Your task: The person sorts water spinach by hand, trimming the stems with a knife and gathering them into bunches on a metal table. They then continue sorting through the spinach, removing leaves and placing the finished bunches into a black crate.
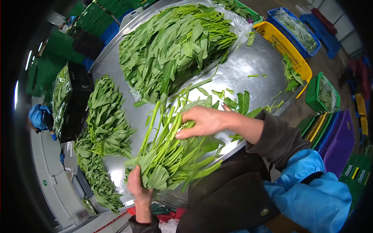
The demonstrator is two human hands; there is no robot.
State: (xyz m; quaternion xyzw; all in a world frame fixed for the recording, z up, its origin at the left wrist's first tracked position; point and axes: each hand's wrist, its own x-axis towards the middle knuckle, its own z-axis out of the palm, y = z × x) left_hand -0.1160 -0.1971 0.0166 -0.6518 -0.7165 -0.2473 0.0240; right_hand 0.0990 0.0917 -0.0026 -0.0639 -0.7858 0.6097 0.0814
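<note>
Bundle position: the bundle of leafy greens (169,159) lies at the near edge of the bench (248,66), between my hands.
Left hand (138,188): clenched around the leaf end of the bundle.
Right hand (202,121): fingers spread, pressing on the stems from above.
Handling: light, soft, limp; I judge the leaves bruise easily and the stems snap if bent. Grip the gathered stems, not the leaves.
Count: one bundle in hand; one large heap (175,42) far; two sorted rows (105,116) at left; two hands.

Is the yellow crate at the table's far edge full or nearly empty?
Nearly empty: the yellow crate shows mostly bare mesh, with a few leaves at one end.
</note>
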